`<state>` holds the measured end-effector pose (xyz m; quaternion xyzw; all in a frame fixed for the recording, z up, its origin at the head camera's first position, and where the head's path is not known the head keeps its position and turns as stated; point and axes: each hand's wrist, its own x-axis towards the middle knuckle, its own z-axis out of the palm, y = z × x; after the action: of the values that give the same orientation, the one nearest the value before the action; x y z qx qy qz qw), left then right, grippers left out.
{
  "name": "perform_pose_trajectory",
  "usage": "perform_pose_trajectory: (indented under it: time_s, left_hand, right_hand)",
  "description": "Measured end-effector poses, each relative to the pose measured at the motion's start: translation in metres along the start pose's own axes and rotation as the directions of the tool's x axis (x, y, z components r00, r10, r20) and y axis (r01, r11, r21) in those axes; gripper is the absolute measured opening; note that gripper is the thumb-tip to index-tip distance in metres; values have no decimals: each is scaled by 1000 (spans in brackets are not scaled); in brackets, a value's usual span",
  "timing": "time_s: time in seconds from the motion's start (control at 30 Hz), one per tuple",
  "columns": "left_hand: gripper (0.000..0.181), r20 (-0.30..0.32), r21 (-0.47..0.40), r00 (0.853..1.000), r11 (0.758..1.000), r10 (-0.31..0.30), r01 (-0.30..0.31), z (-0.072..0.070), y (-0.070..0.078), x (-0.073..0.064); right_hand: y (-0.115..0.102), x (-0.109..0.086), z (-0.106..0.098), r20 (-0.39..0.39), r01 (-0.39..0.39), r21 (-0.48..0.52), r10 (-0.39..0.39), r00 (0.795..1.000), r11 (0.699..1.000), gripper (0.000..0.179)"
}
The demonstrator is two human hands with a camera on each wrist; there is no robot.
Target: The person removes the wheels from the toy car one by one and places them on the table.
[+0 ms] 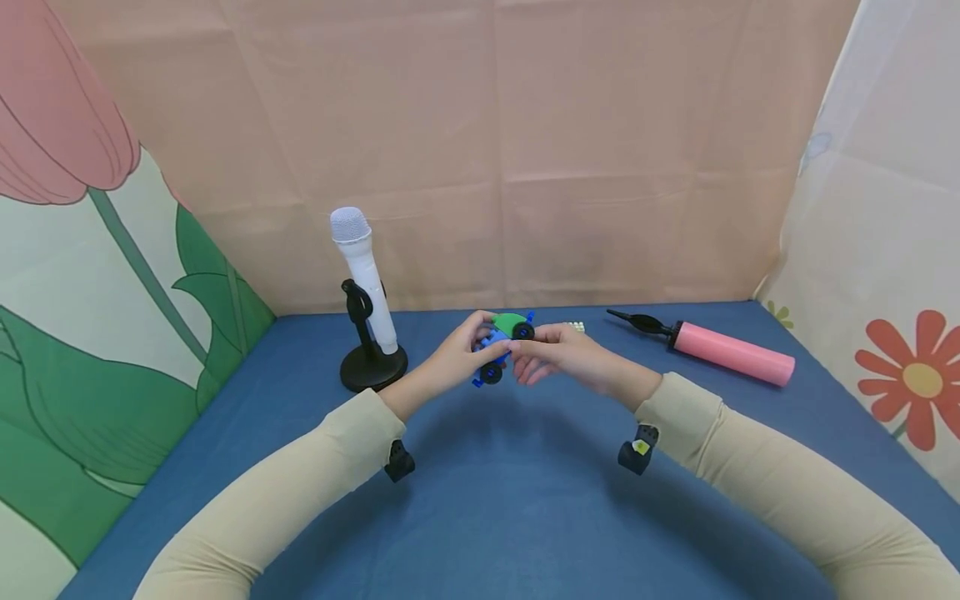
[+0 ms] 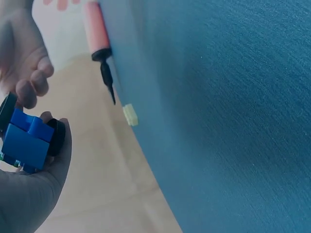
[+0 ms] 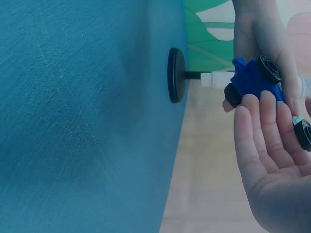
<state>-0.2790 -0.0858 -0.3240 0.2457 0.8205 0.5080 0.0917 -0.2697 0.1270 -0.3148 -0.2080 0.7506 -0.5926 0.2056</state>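
Over the far part of the table, a blue and green toy car (image 1: 497, 337) with black wheels is held tilted in the air. The left hand (image 1: 459, 348) grips it, thumb along the near side and fingers behind. The right hand (image 1: 573, 357) is at the car's right end, near a black wheel (image 3: 303, 134). In the right wrist view its fingers (image 3: 268, 126) extend nearly straight along the car's blue body (image 3: 253, 80). The right thumb is mostly cut off there. In the left wrist view the car's blue underside (image 2: 26, 145) shows against the left palm.
A white microphone (image 1: 367, 271) leans in a black stand (image 1: 367, 364) at the back left. On the right lies a pink hand pump (image 1: 731, 353) with a black nozzle. A small pale yellow block (image 1: 577, 327) sits behind the right hand. Printed cloths surround the blue table (image 1: 510, 500).
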Motion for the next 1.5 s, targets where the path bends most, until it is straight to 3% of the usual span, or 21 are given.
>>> perform_pose_trajectory:
  time_s: [0.3, 0.67, 1.0, 1.5]
  left_hand:
    - [49, 2, 47, 1000, 999, 5, -5, 3, 3, 0]
    - [50, -61, 163, 998, 987, 13, -3, 9, 3, -1]
    - [46, -93, 202, 996, 979, 14, 5, 11, 1, 0]
    - [45, -110, 197, 994, 980, 22, 0, 15, 6, -3]
  right_hand:
    - [-5, -2, 1, -80, 29, -11, -30, 996, 1000, 35]
    - [4, 2, 4, -150, 54, -52, -61, 987, 997, 37]
    - [4, 2, 5, -149, 81, -78, -92, 985, 994, 35]
    - [-2, -2, 6, -166, 58, -64, -68, 984, 996, 35]
